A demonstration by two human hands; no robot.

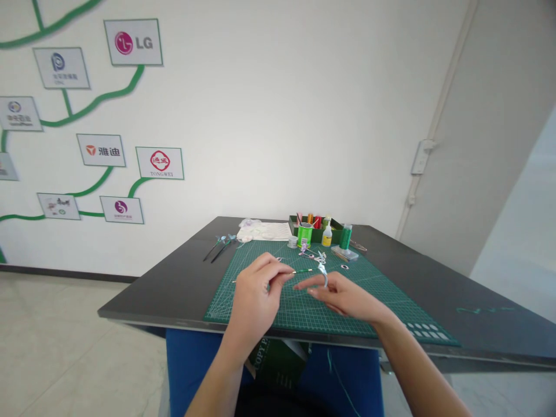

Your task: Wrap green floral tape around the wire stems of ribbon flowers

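My left hand (259,284) pinches a thin stem (303,270) wrapped in green, which sticks out to the right of the fingertips. A pale bluish-white curled piece (322,272) sits past the stem's right end, in front of my right hand; whether the two are joined I cannot tell. Just below the stem is my right hand (341,294), its fingers stretched toward the left hand and slightly apart. No thing shows clearly between them. Both hands are above the green cutting mat (299,315).
Behind the hands stand a bright green tin (304,234), a glue bottle (327,233), a green thread spool (346,237) and a dark green box (336,226) of spools. Small scissors (319,257) lie on the mat. Dark stems with bluish flowers (224,246) lie left.
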